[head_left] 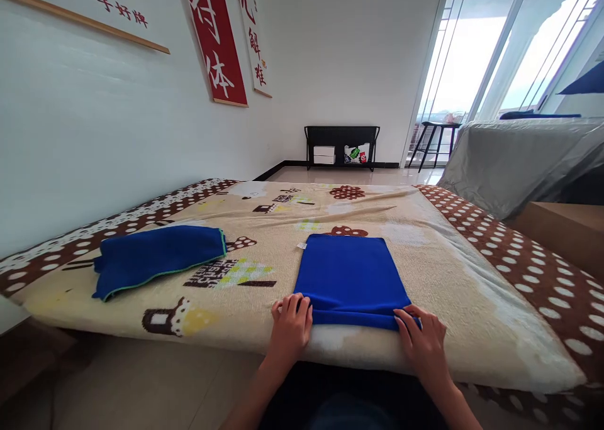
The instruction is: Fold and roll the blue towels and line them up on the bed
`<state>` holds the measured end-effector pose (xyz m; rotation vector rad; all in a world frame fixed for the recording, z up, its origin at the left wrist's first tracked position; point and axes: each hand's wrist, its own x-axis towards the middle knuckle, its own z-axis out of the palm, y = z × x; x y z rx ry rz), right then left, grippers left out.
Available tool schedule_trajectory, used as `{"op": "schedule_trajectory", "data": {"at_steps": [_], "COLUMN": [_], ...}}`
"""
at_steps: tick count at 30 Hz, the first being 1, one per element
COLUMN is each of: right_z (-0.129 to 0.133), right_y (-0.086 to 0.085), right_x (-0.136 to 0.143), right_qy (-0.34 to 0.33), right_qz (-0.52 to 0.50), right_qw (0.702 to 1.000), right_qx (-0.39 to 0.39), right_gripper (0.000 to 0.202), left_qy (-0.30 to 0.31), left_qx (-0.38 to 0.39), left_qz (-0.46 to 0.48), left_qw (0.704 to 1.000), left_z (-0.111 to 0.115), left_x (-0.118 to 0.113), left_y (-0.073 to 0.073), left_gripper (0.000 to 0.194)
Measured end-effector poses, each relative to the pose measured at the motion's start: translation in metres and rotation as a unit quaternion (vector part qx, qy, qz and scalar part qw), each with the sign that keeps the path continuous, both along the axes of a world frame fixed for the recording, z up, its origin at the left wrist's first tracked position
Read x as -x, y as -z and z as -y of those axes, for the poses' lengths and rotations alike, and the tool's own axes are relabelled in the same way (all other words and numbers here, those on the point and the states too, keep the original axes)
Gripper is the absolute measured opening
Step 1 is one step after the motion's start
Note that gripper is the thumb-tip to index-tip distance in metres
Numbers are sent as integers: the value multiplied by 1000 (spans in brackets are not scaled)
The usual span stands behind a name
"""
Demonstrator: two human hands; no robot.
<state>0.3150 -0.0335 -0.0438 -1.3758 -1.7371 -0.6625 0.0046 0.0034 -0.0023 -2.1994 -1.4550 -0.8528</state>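
A bright blue cloth (349, 266) lies spread in a near-square on the patterned blanket, a small white tag (301, 246) sticking out at its far left corner. Its near edge is creased into a narrow band. My left hand (292, 320) has its fingers curled over the near left corner. At the near right corner, my right hand (422, 332) pinches the same edge, with a bit of blue showing between thumb and fingers. To the left rests a darker blue cloth (160, 257) with green edging, loosely folded and apart from both hands.
The beige blanket (264, 229) has brown polka-dot borders and covers a low bed-like surface. A black rack (342, 134) stands by the far wall. On the right are a cardboard box (561, 229), a grey-covered piece of furniture (523, 153) and a black stool (434, 141).
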Motion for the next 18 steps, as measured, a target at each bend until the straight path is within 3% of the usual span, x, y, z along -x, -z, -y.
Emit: {"op": "schedule_trajectory", "data": {"at_steps": [3,8,11,13,18], "right_z": [9,12,9,7,11], "right_y": [5,0,-3,-3,3], "right_x": [10,62,73,63,20], "right_qy": [-20,-130,-157,-143,-64], "right_qz": [32,9,20,26,6], "right_qw": [999,990,984,985,994], "right_qx": [14,59,82,93,90], "right_gripper": [29,41,48,48,42], "left_qy": [-13,142,173,174,145], "left_qx": [-53,-38,-12,4,6], "left_qz": [7,5,17,9,-29], "left_qw": [999,989,985,985,989], "left_z": [8,22,22,20,15], "left_x": [-3,-46,-61,-53,1], "left_y": [5,14,18,20,21], "left_gripper": [25,35,35,40,48]}}
